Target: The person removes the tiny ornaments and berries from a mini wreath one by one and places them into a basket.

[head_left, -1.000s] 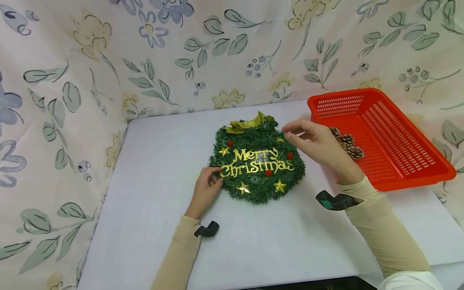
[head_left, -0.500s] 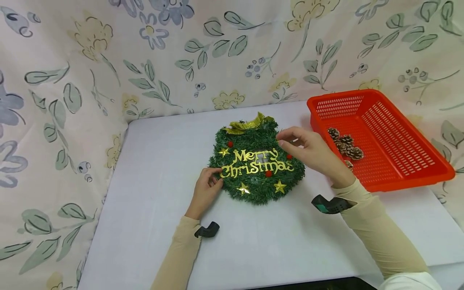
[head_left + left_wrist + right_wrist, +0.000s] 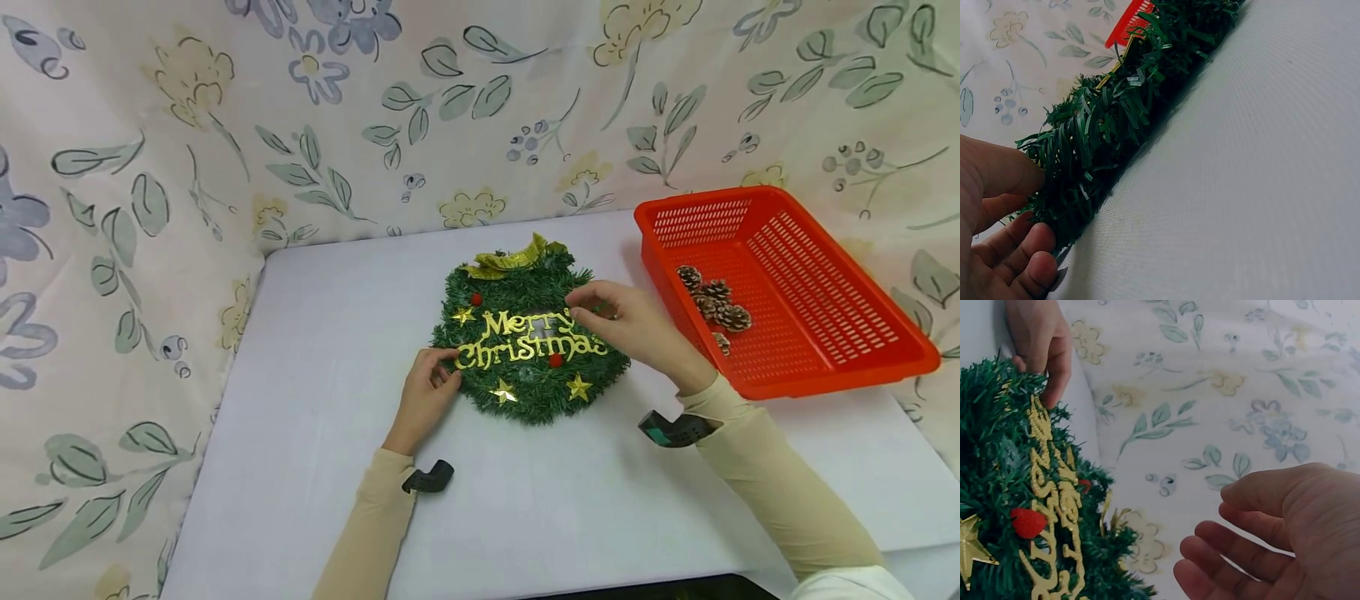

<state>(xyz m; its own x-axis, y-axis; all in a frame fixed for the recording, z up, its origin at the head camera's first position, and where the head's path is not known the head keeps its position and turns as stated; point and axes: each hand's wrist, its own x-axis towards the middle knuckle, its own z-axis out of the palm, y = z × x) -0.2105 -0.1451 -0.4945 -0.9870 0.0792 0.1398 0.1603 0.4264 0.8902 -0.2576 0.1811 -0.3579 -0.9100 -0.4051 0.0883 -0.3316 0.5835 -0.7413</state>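
Note:
A green tinsel wreath (image 3: 536,396) with gold "Merry Christmas" lettering (image 3: 517,335), gold stars, red berries and a gold bow (image 3: 510,257) lies flat on the white table (image 3: 600,500). My left hand (image 3: 431,379) pinches the wreath's left edge; the left wrist view shows its thumb (image 3: 1004,172) and fingers curled round the tinsel (image 3: 1110,131). My right hand (image 3: 611,321) hovers over the wreath's upper right, fingertips by the end of "Merry". In the right wrist view this hand (image 3: 1260,550) has relaxed, slightly curved fingers and holds nothing, beside the wreath (image 3: 997,487).
A red slotted basket (image 3: 862,379) stands at the right of the table with several pine cones (image 3: 716,304) in its near-left part. Floral cloth (image 3: 300,125) walls in the back and both sides. Bare tabletop lies in front of the wreath.
My right hand has moved left and down from beside the basket onto the wreath's upper right. The left hand and the wreath have stayed put.

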